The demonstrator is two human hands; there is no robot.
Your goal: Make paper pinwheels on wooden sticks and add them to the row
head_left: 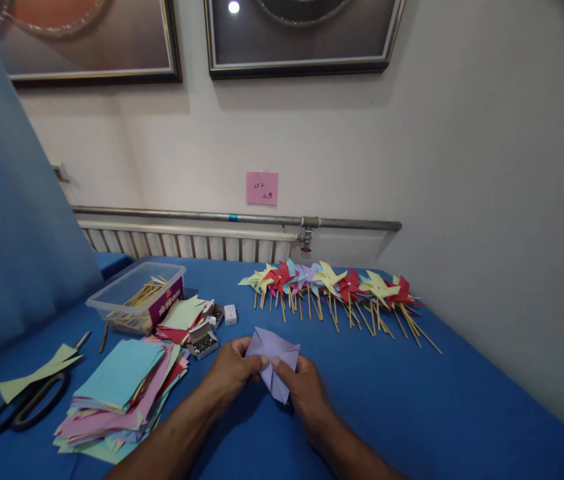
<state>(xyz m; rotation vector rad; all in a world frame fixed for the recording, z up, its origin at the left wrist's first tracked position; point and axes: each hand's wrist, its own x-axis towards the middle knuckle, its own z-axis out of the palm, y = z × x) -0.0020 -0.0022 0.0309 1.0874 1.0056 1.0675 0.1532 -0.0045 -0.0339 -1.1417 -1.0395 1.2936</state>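
Lavender paper piece (275, 360), folded w/ corners pulled in, sits bottom centre of frame just above the blue table (412, 400). Left hand (232, 370) pinches its left edge, thumb on top; right hand (302, 390) pinches the lower right, fingers closed on the sheet. Stack of coloured squares (122, 393) lower left, scissors (25, 403) further left. Finished pinwheels (332, 287) lie in a row centre-right.
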